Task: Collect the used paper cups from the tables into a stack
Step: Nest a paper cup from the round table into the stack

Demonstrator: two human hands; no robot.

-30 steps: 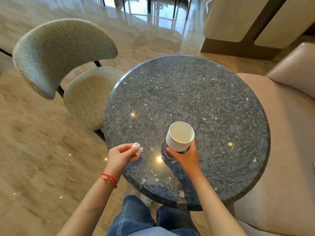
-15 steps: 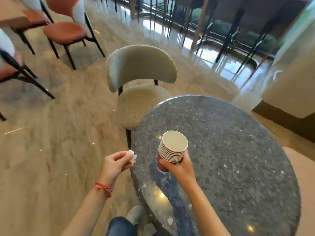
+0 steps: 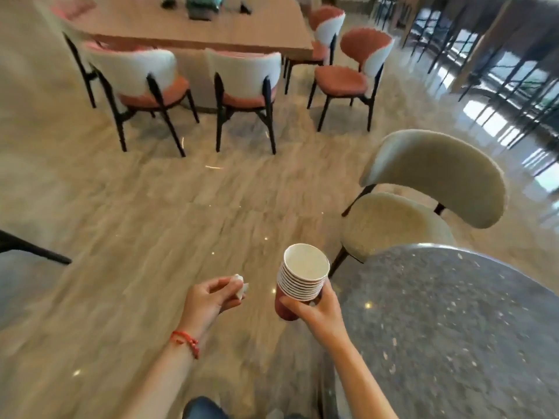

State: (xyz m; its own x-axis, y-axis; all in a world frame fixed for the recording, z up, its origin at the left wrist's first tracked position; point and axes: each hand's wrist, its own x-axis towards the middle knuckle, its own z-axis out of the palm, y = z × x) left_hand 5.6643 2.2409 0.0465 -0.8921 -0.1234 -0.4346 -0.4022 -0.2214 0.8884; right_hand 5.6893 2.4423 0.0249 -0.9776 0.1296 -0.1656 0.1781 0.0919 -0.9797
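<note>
**Cup stack in hand beside the round table**

The floor is glossy beige stone with pale veins and small glints of light. To the right of the right hand lies a round table of dark speckled stone; its near edge is just beside that hand. Beyond it stands one cream chair. Far ahead of both hands is a long wooden table with four orange-and-white chairs plainly in view around it; blurred objects sit on top.

The right hand grips one stack of paper cups, fingers curled round the red lower part, held above the floor. About ten white rims show; the exact count is unclear. The left hand, just left of the stack, pinches one crumpled white scrap. A red cord circles the left wrist.
</note>
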